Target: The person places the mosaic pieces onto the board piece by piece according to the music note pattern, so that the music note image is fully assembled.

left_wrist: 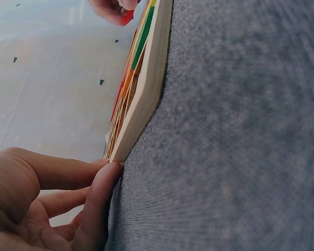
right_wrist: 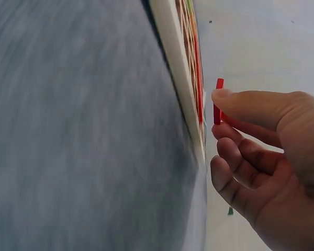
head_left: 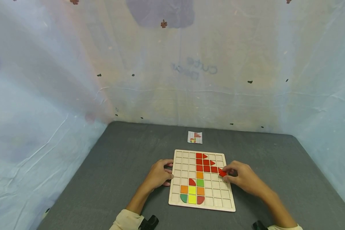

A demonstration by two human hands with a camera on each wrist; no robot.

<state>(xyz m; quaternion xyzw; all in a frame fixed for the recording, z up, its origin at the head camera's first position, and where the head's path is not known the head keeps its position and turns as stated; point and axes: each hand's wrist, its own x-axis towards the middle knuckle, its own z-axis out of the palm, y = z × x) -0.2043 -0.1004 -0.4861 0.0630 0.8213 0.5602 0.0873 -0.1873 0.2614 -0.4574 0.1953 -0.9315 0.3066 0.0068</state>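
A square wooden grid board [head_left: 215,193] lies on the dark table, with coloured tiles in some of its cells. Rows of red tiles [head_left: 206,168] run rightward in its upper half, two of them ending in triangles. Below stand orange, green and yellow squares [head_left: 192,190] and quarter-round pieces. My left hand [head_left: 156,174] pinches the board's left edge between thumb and finger, as the left wrist view shows. Between thumb and index finger, my right hand [head_left: 242,179] holds a red triangular tile [right_wrist: 218,107] above the board's right side, beside the third red row.
A small printed card [head_left: 195,137] with a coloured grid pattern lies behind the board. The grey table [head_left: 143,140] meets a pale hanging sheet [head_left: 161,105] at the back and sides.
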